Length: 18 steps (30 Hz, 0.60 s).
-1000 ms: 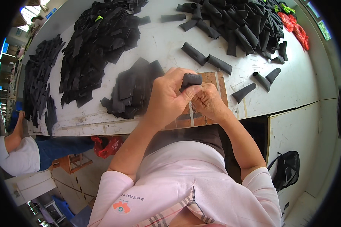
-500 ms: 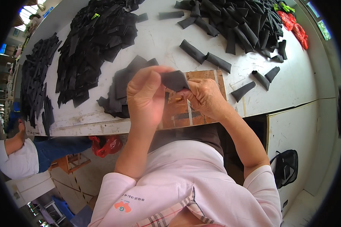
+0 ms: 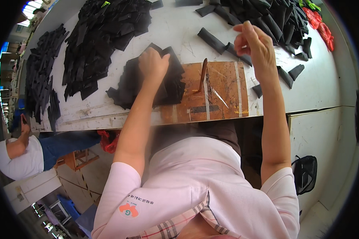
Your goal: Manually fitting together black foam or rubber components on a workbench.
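Observation:
My left hand (image 3: 153,64) rests on a small stack of flat black fabric pieces (image 3: 127,85), fingers curled down with the thumb to the side; the fingertips are hidden against the cloth. Over the right part of the table my right hand (image 3: 256,46) is raised, its fingers loosely bent and apart with nothing between them. Black fabric tubes (image 3: 211,40) lie beside and below it. Between the hands, a worn brown board (image 3: 223,79) sits at the table's near edge. A slim brown rod (image 3: 203,75) stands upright from it.
Large heaps of black pieces cover the far left (image 3: 95,44) and far right (image 3: 275,20) of the white table (image 3: 307,87). Red plastic bags (image 3: 321,30) lie by the right edge. Another person (image 3: 22,155) sits at the left. A black bag (image 3: 305,174) hangs at lower right.
The black fabric tube that was between both hands above the board is out of them. My left hand has moved onto the small stack; my right hand has moved outward and up. The rod now shows.

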{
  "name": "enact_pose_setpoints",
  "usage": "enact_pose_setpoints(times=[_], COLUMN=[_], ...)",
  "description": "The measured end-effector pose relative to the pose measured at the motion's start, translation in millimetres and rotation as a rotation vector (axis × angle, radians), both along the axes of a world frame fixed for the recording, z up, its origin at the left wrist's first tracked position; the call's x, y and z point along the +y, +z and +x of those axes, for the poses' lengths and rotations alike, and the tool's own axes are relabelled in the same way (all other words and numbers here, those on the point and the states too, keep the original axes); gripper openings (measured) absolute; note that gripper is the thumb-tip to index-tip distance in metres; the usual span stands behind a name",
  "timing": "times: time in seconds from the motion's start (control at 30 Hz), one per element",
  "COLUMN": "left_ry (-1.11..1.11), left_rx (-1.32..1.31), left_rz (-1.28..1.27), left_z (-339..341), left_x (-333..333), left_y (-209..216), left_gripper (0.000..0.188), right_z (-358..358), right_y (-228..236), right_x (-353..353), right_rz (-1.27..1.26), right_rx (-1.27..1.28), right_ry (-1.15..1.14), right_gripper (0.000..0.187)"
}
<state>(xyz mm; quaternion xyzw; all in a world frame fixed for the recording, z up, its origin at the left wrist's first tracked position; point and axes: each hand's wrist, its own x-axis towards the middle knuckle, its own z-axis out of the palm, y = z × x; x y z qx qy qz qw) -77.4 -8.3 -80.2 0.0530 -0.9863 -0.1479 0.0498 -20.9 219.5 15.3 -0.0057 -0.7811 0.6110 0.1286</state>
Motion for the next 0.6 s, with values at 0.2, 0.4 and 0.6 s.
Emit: enact_pose_setpoints(times=[0.2, 0.4, 0.6], left_ry=[-0.18, -0.145, -0.367], left_rx=[-0.15, 0.16, 0.615], left_rz=[0.119, 0.149, 0.418], left_z=[-20.8, -22.1, -18.6], left_x=[-8.7, -6.2, -10.3], left_y=[-16.8, -29.7, 7.1], left_gripper=[0.021, 0.01, 0.008], right_z=[72.1, 98.8, 105.2], right_y=[-44.2, -42.6, -30.1], right_x=[-30.4, -59.1, -71.7], right_rz=[-0.178, -0.107, 0.234], right_rx=[-0.292, -0.425, -0.066], right_ry=[0.186, 0.294, 0.306], right_gripper=[0.041, 0.038, 0.024])
